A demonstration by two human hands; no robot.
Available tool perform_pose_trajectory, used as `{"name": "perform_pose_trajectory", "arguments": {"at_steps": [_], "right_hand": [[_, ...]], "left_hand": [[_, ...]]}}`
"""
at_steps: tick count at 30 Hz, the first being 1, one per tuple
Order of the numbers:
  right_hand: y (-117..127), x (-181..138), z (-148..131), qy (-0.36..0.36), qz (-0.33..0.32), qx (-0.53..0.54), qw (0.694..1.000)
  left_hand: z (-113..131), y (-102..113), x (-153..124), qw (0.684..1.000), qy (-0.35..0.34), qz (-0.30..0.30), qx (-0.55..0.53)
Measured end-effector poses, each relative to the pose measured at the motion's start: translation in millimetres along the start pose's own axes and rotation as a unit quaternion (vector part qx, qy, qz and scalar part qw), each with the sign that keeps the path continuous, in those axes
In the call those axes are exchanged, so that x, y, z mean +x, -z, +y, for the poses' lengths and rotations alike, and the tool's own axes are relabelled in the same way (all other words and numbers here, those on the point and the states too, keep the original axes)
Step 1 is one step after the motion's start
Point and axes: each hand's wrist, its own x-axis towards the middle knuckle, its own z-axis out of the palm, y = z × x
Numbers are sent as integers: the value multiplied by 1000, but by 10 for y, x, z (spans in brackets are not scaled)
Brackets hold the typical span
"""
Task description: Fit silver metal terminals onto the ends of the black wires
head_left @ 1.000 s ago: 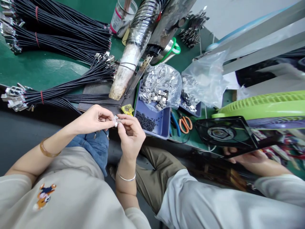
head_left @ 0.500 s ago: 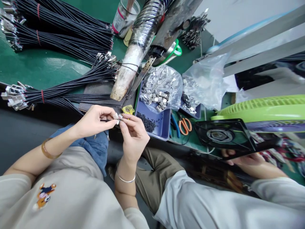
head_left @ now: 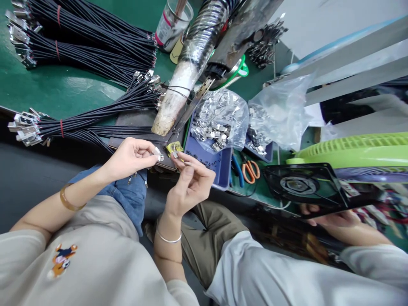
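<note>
My left hand is closed in a pinch on a small silver connector that sticks out past the fingertips. Apart from it, my right hand has a small metal piece at its fingertips; its exact kind is too small to tell. Just behind the right fingertips lies a yellow packet on the edge of a dark plate. Beyond my left hand, black cables with metal connector ends lie across the bench. A blue-purple tray beside my right hand holds tiny black parts and a bag of metal shells.
A taped duct slants down over the bench. Orange-handled scissors and blue-handled pliers lie right of the tray. Farther right stand a black fan, a co-worker's hand and a green fan. Cable bundles fill the back left.
My hands were together at the connector; now they are apart. The right hand has drawn back to the right with the small metal piece. The view has shifted slightly.
</note>
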Motion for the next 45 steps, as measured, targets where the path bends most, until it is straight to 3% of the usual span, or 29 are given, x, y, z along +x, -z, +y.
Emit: {"name": "perform_pose_trajectory", "arguments": {"at_steps": [7, 11, 16, 18, 20, 24, 26, 34, 40, 45], "right_hand": [[-28, -89, 57, 64, -43, -61, 995], [-21, -59, 56, 122, -40, -104, 986], [-9, -10, 32, 199, 14, -151, 968], [-3, -18, 52, 211, -9, -143, 967], [-4, -36, 88, 181, -43, -109, 977], [-27, -51, 147, 42, -47, -24, 998], [-35, -38, 159, 20, -59, -28, 998], [-48, 51, 187, 196, -68, -159, 965], [-68, 92, 185, 231, -71, -186, 952], [-78, 120, 155, 246, -64, -187, 949]], "left_hand": [[31, -22, 34, 1000, 8, -8, -10], [22, -24, 45, 1000, 3, -7, -15], [27, -31, 42, 1000, -2, -22, -13], [39, -35, 37, 1000, -2, -24, -7], [49, -39, 34, 1000, -3, -23, 2], [46, -47, 51, 1000, -18, 3, 17], [31, -50, 70, 999, -28, 18, 23], [-61, -98, 131, 992, -67, 87, 62], [-88, -140, 153, 986, -84, 127, 66], [-66, -152, 152, 989, -76, 119, 49]]}}
